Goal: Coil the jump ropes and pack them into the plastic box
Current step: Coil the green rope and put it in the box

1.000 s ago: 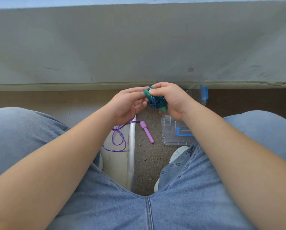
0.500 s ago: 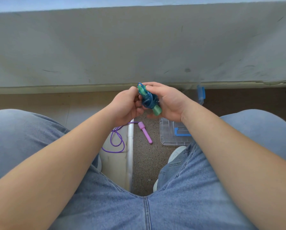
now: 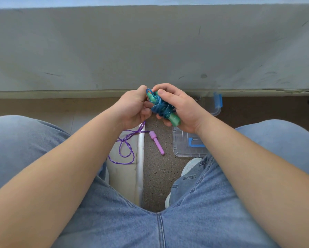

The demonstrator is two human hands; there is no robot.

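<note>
the blue jump rope (image 3: 160, 106), wound around its green handles, is clasped in the right hand (image 3: 181, 108), grip closed, while a loose loop is pinched by the left hand (image 3: 132, 108), seemingly for tucking. the plastic box (image 3: 186, 147) lies on the floor beneath, near the purple jump rope (image 3: 126, 149).

No readable text, label, brand, number or sign shows on anything here.

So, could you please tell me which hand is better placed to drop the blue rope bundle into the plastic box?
Right. The right hand already has the blue rope bundle in its grip, above the plastic box; the left hand sits farther away.
</note>
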